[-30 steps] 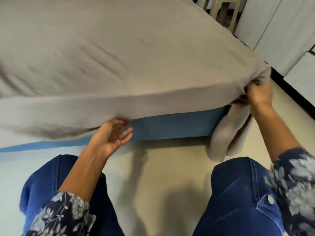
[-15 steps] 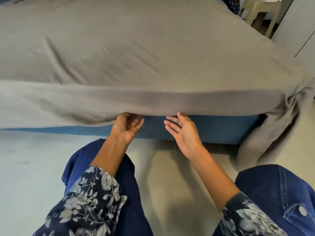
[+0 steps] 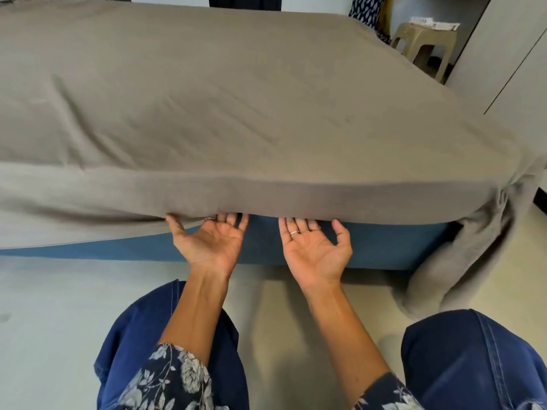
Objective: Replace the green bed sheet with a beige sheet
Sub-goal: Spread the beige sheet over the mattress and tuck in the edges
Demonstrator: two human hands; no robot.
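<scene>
Beige sheet (image 3: 236, 113) is spread over the whole bed top and hangs down the near side over the blue base (image 3: 384, 247). No green sheet in view, so judged from this the swap itself is done and the step in hand is tucking the near edge. Left hand (image 3: 211, 244) is palm up, fingers straight, tips slid under the sheet's lower hem; it grasps nothing, just touches the cloth from below. Right hand (image 3: 315, 250) is the same: palm up, released, fingertips at or just under the hem, thumb out to the side. Hands are near each other, around mid-length of the near side. To the left the hem sags lower and looks loose; at the right corner a bunch of sheet (image 3: 461, 261) hangs untucked down to the floor (image 3: 59, 291). Next move likely needs both hands to push the hem in between mattress and base, working sideways, then deal with the loose left run and the hanging right corner. Risk: pulling one side slackens the top. Stool (image 3: 423, 39) stands beyond the far right corner.
</scene>
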